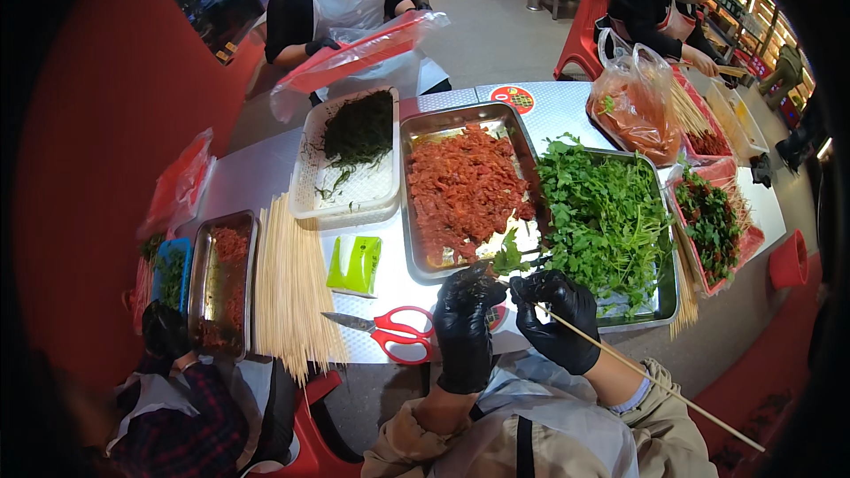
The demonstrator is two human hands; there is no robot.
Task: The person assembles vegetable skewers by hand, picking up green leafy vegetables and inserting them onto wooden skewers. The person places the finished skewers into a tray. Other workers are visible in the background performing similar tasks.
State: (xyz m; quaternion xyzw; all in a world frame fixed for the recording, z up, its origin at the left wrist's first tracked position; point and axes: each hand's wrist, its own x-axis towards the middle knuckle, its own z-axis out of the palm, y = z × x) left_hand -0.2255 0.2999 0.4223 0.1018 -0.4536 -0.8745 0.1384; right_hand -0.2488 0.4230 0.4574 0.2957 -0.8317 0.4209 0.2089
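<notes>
Both my hands wear black gloves and meet at the table's near edge. My right hand [556,318] grips a long bamboo skewer [664,388], whose bare end slants down to the right. At the skewer's other end, my left hand [467,322] pinches a small piece, mostly hidden by the fingers, beside a cilantro sprig [510,255]. Just beyond them lies a steel tray [425,271] of red marinated meat [458,192]. A second metal tray [672,292] heaped with cilantro [597,212] stands beyond my right hand. Red-handled scissors [392,332] lie left of my left hand.
Left are a bundle of bamboo skewers [289,285], a green tissue pack [355,265], a white basket [345,212] with dark greens and a smaller meat tray [249,279]. Right are a plastic bag [634,109] and a tray of filled skewers [707,226]. Several co-workers surround the table.
</notes>
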